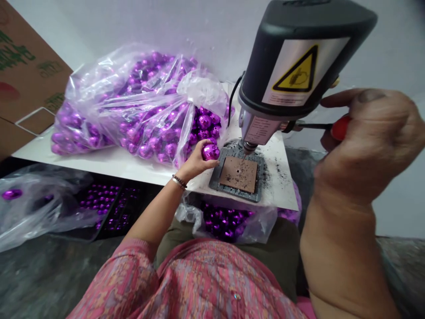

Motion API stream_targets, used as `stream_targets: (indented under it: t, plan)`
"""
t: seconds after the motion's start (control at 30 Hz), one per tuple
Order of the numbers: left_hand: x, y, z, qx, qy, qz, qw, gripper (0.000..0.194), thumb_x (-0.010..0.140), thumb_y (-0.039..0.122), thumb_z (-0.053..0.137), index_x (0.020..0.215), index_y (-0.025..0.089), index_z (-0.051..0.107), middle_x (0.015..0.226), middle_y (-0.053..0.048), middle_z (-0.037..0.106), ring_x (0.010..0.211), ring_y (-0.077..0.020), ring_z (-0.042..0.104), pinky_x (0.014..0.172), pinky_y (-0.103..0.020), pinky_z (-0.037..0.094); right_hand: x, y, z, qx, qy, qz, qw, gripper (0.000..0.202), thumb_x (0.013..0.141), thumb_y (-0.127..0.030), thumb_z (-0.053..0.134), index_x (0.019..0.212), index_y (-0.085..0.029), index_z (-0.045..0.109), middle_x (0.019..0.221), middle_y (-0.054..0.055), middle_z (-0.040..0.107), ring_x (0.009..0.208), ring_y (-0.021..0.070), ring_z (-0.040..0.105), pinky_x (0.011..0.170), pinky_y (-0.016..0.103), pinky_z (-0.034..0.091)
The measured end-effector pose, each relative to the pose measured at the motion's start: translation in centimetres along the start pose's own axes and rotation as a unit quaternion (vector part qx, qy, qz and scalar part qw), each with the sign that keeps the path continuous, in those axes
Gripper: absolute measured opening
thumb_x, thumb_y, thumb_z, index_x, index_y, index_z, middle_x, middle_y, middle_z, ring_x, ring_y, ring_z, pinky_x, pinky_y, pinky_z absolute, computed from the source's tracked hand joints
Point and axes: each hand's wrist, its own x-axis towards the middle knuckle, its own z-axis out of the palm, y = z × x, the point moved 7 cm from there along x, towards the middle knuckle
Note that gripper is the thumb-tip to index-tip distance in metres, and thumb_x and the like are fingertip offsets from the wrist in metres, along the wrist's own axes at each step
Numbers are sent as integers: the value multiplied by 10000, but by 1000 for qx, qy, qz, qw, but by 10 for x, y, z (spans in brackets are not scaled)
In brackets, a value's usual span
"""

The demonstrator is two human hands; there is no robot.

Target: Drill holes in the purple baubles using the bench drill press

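Observation:
A shiny purple faceted ball is pinched between the thumb and fingers of my left hand. That hand is at the bag's opening, just left of a bench drill press. My right hand is closed around the red-knobbed feed lever on the drill's right side. Below the chuck, a brown square board with a small dark hole lies on the grey drill base. Dark shavings are scattered over the board and base.
A large clear plastic bag full of purple balls covers the left of the white table. A cardboard box stands at far left. Beneath the table are black crates of balls and another open bag by my lap.

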Motion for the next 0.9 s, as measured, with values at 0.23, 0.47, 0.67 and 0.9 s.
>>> stream_targets:
  t: [0.23,0.47,0.67,0.9]
  plan:
    - [-47,-14,27,-301,-103,-112,941,694,834,609,742,1420,334,490,1136,-74,683,850,-189,681,681,-317,543,0,2,0,-7,-22,23,999,446,948,-392,385,834,-103,705,716,-51,563,739,-58,524,736,186,372]
    - [-33,-10,34,-106,-61,-88,989,734,764,417,822,1423,205,577,1188,-80,738,998,-201,687,837,-317,566,2,-5,4,8,-35,45,998,390,973,-281,404,726,-62,612,657,-45,498,658,-87,452,726,125,394]
    - [-19,14,53,83,-52,-14,995,580,709,297,871,1245,150,708,1145,-65,782,1045,-221,706,978,-337,555,4,-10,6,28,-54,3,998,361,998,-202,411,690,-65,539,660,-39,504,618,-83,417,686,97,375]
    - [-10,33,60,209,-36,12,977,564,719,256,864,1255,155,722,1144,-65,790,1031,-235,711,948,-335,568,5,-7,8,8,-57,14,998,349,1006,-216,471,677,-96,474,651,-25,458,608,-38,376,631,132,330]
